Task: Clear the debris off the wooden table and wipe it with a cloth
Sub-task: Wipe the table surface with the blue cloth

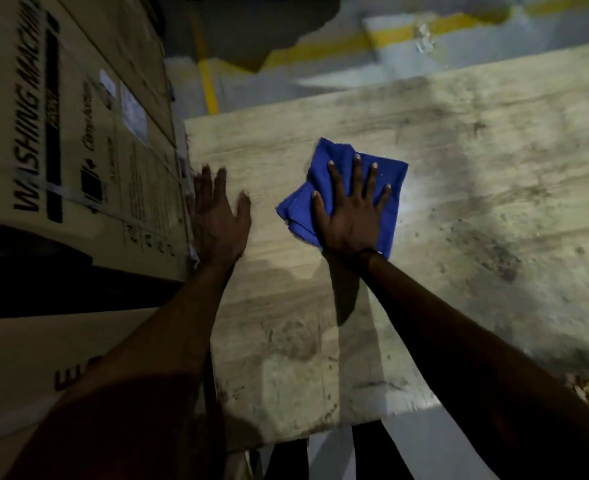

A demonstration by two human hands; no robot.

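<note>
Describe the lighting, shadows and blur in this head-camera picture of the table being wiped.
Head view: dim overall, with a bright patch on the wooden table right of the blue cloth; the right hand casts a dark shadow towards the camera; the floor beyond the table is blurred; the wide lens bends edges.

The right hand (pixel 350 216) covered the middle of the blue cloth (pixel 390 181). The tabletop (pixel 459 168) ran off the right edge. The cardboard box (pixel 61 133) was cut by the left edge, its small labels too blurred to read. Both forearms left the frame at the bottom.
</note>
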